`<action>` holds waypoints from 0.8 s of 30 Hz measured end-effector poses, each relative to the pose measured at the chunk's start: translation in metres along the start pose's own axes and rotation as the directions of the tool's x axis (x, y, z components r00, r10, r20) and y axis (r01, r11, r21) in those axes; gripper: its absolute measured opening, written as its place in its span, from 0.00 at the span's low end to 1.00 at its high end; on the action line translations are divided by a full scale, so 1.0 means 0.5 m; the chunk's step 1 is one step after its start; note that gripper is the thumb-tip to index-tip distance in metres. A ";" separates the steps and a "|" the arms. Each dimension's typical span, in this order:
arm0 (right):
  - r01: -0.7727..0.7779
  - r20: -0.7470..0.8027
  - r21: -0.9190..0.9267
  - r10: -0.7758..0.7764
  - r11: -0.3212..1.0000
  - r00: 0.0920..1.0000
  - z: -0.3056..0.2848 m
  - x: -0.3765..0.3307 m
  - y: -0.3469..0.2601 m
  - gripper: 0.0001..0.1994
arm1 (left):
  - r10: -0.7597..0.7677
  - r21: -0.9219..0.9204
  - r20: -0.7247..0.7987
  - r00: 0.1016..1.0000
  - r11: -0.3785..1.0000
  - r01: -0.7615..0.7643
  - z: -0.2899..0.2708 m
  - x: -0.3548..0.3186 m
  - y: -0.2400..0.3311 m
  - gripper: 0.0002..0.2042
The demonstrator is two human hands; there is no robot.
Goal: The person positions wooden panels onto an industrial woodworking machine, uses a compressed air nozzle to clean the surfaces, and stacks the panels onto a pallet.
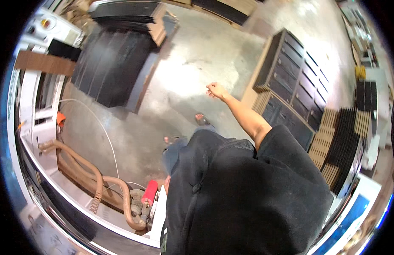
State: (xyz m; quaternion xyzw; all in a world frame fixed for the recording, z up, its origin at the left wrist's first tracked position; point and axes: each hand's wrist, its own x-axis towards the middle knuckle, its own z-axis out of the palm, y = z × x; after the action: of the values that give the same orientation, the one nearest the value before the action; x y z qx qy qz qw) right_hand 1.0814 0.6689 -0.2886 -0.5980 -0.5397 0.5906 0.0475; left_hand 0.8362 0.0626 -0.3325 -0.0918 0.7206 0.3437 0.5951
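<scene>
My right hand [215,91] reaches out over the concrete floor, its fingers loosely curled and a little apart, with nothing seen in them. It touches nothing. The nearest thing to it is a stack of dark panels [286,63] to the right. Of my left hand, at most a sliver of skin [167,182] shows at the left edge of my black shirt, next to a white machine frame; its fingers are hidden. A red cylinder [150,192] stands close to that sliver, but I cannot tell whether they touch.
Dark boards [112,63] are piled at the far left. A white machine [37,102] with a ribbed brown hose [78,159] runs along the left; a thin pale cable [104,127] curves over the floor [180,55]. Grooved dark and tan panels [337,140] stand at the right.
</scene>
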 end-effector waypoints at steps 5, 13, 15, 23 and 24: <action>0.092 0.054 -0.005 -0.092 0.996 0.994 0.195 0.089 -0.276 0.19 | 0.044 -0.165 -0.042 0.998 0.985 -0.051 -0.068 0.060 0.030 0.12; 0.483 0.624 -0.425 -0.138 0.766 0.769 0.532 0.194 -0.102 0.19 | 0.029 -0.488 -0.132 0.991 0.868 -0.090 -0.359 0.125 0.073 0.10; 0.084 0.507 -0.455 0.180 0.887 0.843 0.735 0.056 -0.216 0.19 | -0.040 -0.543 -0.202 0.979 0.836 -0.078 -0.502 0.095 0.036 0.10; 0.273 0.578 -0.501 0.083 0.821 0.812 0.997 0.123 -0.410 0.18 | 0.163 -0.235 -0.608 0.777 0.898 -0.373 -0.832 0.218 0.286 0.16; 0.094 0.536 -0.498 0.221 0.862 0.815 1.032 0.164 -0.435 0.17 | 0.284 -0.084 -0.644 0.710 0.896 -0.435 -0.883 0.245 0.300 0.18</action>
State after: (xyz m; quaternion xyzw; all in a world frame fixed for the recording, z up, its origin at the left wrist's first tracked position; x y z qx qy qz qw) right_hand 0.5392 0.5167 -0.3453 -0.4004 -0.6421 0.5830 -0.2958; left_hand 0.3707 -0.0583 -0.3630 -0.1239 0.8337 0.4853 0.2327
